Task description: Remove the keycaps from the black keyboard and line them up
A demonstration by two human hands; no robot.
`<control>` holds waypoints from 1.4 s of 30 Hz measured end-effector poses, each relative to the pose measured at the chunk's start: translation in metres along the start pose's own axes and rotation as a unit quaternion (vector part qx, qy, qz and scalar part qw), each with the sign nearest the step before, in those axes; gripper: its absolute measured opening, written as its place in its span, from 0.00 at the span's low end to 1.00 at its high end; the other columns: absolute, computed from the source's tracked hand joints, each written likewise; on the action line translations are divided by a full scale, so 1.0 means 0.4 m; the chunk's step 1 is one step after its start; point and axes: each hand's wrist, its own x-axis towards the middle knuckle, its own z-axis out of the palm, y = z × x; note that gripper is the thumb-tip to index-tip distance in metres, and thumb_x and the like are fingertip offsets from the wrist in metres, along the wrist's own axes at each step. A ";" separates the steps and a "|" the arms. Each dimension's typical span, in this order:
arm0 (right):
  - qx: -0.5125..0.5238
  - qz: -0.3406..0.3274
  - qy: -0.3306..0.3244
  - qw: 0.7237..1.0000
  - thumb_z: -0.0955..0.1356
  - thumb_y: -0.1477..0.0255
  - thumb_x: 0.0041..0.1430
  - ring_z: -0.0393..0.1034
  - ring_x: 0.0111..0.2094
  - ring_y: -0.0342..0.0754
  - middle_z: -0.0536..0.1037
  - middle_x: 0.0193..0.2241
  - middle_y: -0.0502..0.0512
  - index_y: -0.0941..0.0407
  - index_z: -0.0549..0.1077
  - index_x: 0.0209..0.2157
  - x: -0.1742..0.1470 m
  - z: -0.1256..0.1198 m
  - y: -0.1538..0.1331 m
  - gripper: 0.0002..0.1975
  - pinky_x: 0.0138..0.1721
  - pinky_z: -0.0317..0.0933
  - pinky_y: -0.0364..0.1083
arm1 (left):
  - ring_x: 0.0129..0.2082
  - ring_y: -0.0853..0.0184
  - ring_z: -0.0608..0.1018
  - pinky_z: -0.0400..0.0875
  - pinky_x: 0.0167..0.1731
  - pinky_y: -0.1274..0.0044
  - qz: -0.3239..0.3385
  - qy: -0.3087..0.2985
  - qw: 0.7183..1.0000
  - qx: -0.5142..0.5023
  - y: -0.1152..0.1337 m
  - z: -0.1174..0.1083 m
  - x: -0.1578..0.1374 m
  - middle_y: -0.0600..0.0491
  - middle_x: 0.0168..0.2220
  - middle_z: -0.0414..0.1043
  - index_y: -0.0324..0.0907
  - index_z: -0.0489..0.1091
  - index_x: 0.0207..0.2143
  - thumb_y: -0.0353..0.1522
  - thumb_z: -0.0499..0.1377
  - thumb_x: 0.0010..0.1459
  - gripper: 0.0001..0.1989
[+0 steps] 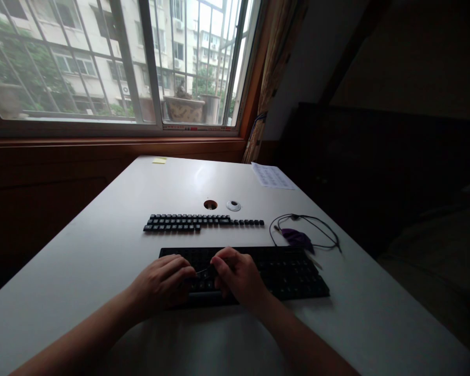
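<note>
black keyboard (290, 271) flat on white surface (82, 250), left hand (166, 277) curled over its left end, grip too hidden to tell, right hand (237, 274) pinching thin piece (203, 270), loose keycaps (188, 222) just beyond, open room leftward, paper (274, 176) at far right edge

A smooth white table (82, 250) carried a long black keyboard (290, 271) and rows of small black keycaps (196, 222).
The keyboard lay near, the keycaps just beyond it. To their right lay a looped thin black cable (295, 216), a dark purple fabric-like piece (297, 238) at its near side. Farther back, a flat pale round disc (230, 207) lay right of a round tabletop hole (210, 205); a small yellow paper slip (159, 160) lay far left, a printed white sheet (273, 176) far right.
</note>
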 end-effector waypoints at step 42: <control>-0.248 -0.324 0.042 0.912 0.62 0.79 0.66 0.67 0.38 0.45 0.70 0.38 0.55 0.55 0.70 0.41 -0.004 -0.009 -0.010 0.08 0.39 0.66 0.44 | 0.32 0.67 0.75 0.72 0.31 0.75 0.018 0.060 0.998 0.005 0.007 -0.025 0.009 0.50 0.35 0.74 0.40 0.70 0.46 0.22 0.59 0.58 0.14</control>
